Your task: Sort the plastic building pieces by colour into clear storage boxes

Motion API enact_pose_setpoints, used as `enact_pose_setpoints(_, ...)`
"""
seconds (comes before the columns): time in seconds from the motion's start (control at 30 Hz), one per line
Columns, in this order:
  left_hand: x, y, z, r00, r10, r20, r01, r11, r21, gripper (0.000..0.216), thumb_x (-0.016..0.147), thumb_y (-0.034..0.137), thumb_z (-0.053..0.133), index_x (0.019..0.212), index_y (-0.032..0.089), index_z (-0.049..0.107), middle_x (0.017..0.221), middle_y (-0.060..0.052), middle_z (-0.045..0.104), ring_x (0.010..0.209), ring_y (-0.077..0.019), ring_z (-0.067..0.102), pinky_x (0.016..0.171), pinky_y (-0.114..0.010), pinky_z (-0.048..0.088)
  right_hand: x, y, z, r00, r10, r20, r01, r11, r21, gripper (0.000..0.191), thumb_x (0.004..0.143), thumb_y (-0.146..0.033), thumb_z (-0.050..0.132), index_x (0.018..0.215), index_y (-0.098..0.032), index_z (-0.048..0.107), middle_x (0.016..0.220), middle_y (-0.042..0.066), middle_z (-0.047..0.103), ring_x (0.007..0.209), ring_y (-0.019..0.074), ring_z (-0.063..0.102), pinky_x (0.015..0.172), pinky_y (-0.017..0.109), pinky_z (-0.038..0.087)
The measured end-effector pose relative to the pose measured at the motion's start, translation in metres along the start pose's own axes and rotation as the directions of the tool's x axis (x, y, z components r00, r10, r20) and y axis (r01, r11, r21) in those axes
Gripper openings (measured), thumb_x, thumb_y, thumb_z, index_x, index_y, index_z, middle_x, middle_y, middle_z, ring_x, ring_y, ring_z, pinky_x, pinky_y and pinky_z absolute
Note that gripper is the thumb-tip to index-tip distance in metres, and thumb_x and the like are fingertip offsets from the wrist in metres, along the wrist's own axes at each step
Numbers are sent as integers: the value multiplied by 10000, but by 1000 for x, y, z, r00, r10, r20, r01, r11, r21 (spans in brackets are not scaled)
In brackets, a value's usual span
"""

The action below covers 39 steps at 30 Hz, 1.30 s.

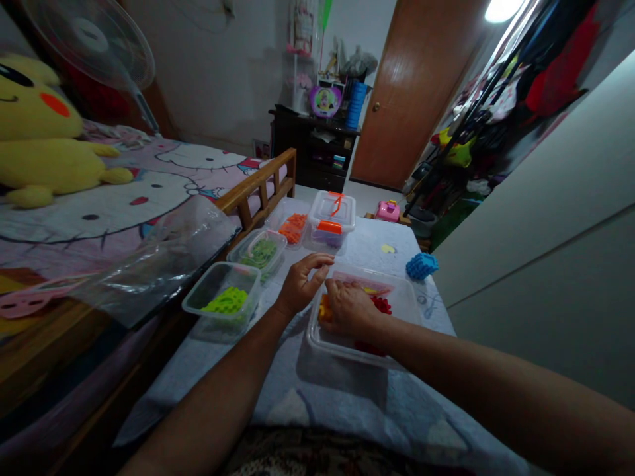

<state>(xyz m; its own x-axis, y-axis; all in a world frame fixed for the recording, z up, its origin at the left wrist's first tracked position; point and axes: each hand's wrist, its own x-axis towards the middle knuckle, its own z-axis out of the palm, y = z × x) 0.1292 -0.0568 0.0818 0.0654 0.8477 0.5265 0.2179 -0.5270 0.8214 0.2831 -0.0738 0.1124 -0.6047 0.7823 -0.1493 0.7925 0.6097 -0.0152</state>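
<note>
A clear plastic tub with red, orange and yellow small pieces sits on the cloth-covered table in front of me. My right hand reaches down into it, fingers curled among the pieces; what they hold is hidden. My left hand hovers at the tub's left rim, fingers bent in a loose pinch with nothing visible between them. To the left stand three open tubs: bright green pieces, darker green pieces, orange pieces.
A lidded clear box with an orange latch stands behind. A blue block cluster and a small yellow piece lie at the table's right. A bed with a plastic bag borders the left; a white wall the right.
</note>
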Motion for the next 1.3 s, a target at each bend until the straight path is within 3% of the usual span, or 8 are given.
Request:
enact_pose_setpoints(0.27,0,-7,2,1000,24,-12,-24,999,-43,203,916,284,522,979,187,689,1112,-78,699,1085,-217,639,968,-356,492,-7,12,-11,994,-104,32,101,991,92,690,710,-391,770,1260,-103,469,1179,195,638,1055,330,635,861,407,504)
enact_pose_setpoints(0.4,0,-8,3,999,35,-16,-35,998,-42,205,913,284,517,979,190,687,1106,-75,700,1073,-214,643,960,-357,497,-10,17,-9,985,-169,25,167,984,54,501,801,-233,675,1247,-109,484,1178,195,635,1071,311,625,909,417,486)
enact_pose_setpoints(0.5,0,-7,3,999,33,-12,-33,999,-33,201,911,277,519,980,190,685,1102,-76,701,1069,-213,644,951,-356,499,-11,18,-8,987,-157,27,155,986,67,458,833,-174,624,1261,-122,469,1166,193,641,1070,303,625,904,423,489)
enact_pose_setpoints(0.8,0,-4,2,1000,14,-19,-14,999,-41,213,911,298,526,975,184,694,1108,-82,705,1069,-222,646,950,-358,500,-11,18,-30,995,-99,-27,102,970,219,615,763,-106,690,1305,-181,407,1239,156,592,1133,272,603,922,417,486)
enact_pose_setpoints(0.93,0,-4,2,1000,11,-15,-11,999,-39,215,910,303,528,972,182,695,1109,-85,705,1067,-223,648,962,-365,495,-6,15,-25,995,-87,-58,99,958,268,668,727,-141,758,1289,-175,399,1244,155,582,1138,278,599,926,423,482)
enact_pose_setpoints(1.1,0,-4,2,1000,3,-16,-4,999,-41,218,911,311,525,974,185,692,1106,-82,704,1062,-223,648,947,-365,503,-4,19,-17,994,-85,-74,102,961,256,543,773,-166,715,1248,-148,453,1223,165,588,1095,271,605,894,400,481)
enact_pose_setpoints(1.23,0,-5,2,1000,5,-9,-5,999,-41,220,912,317,528,983,188,691,1104,-79,701,1058,-225,646,963,-374,495,-15,23,-41,990,-113,-88,134,948,288,285,832,-97,572,1115,-131,588,1147,136,624,1041,227,603,883,337,456)
enact_pose_setpoints(1.3,0,-6,2,1000,0,-7,-1,999,-46,224,914,321,524,987,189,691,1108,-78,701,1065,-226,644,970,-376,492,-24,23,-57,994,-109,12,99,939,328,263,826,-31,491,1009,-126,654,1017,105,671,931,191,618,834,301,444)
